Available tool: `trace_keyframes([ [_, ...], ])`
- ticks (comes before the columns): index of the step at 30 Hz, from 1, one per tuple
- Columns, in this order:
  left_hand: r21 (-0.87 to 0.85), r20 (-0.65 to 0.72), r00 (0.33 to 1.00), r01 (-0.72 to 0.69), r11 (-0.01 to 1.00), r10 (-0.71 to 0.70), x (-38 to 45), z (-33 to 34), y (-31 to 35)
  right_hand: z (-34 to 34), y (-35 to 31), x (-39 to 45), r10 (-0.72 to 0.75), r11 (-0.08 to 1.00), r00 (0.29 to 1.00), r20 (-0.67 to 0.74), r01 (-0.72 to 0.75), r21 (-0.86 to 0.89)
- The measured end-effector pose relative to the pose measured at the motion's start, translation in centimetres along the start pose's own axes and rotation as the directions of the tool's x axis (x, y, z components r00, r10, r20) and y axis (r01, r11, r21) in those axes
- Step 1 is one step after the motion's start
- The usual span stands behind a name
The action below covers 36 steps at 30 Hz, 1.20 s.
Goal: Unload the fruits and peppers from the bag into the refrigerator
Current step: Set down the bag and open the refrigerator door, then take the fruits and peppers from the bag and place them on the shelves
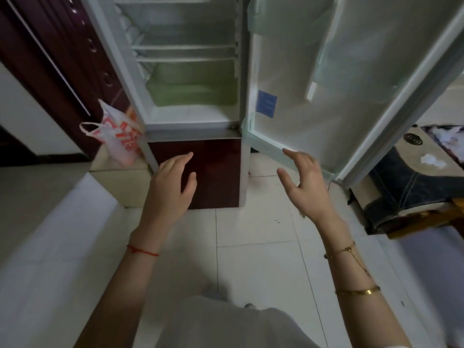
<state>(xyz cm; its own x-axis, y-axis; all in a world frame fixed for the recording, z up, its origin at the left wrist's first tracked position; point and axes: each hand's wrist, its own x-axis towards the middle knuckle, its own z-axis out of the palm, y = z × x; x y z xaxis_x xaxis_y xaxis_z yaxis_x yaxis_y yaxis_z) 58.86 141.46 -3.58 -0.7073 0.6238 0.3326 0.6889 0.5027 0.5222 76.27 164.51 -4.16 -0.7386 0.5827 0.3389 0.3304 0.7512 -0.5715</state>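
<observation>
Both hands free in front of the open refrigerator, bag waiting off to the left.

The left hand (173, 182) hangs with relaxed fingers spread, holding nothing, in front of the dark red lower door (200, 172). The right hand (305, 182) is just as loose, fingers splayed and gripping nothing, fingertips close to the bottom edge of the open upper door (313, 96); whether they touch it I can't tell. Up and between the two hands sits the refrigerator (185, 71), its white shelves showing and a greenish drawer (190, 86) low in the compartment. The bag (118, 136), white plastic with red print, stands up and to the left of the left hand, well apart from it, pressed against the refrigerator's left side on a pale ledge; its contents are hidden. A red string (141, 251) circles the left wrist, and gold bracelets (356, 291) ring the right forearm. Below both hands lies the white tiled floor (251, 234).
</observation>
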Motion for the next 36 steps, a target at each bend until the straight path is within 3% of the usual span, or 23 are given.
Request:
trace_keyframes([
  [13,0.021,-0.058,0.945,0.324,0.946,-0.322,-2.4,-6.2,-13.6,12.7,-9.2,5.0,-0.108,0.989,0.967,0.229,0.08,0.128],
  [27,0.049,-0.132,0.881,0.463,0.885,-0.454,4.7,-14.8,-32.8,30.9,-23.8,16.1,-0.183,0.963,0.918,0.353,0.096,0.25],
  [36,0.049,-0.163,0.86,0.497,0.866,-0.484,11.9,-15.5,-41.2,39.9,-27.1,24.1,-0.207,0.964,0.874,0.44,0.105,0.245],
])
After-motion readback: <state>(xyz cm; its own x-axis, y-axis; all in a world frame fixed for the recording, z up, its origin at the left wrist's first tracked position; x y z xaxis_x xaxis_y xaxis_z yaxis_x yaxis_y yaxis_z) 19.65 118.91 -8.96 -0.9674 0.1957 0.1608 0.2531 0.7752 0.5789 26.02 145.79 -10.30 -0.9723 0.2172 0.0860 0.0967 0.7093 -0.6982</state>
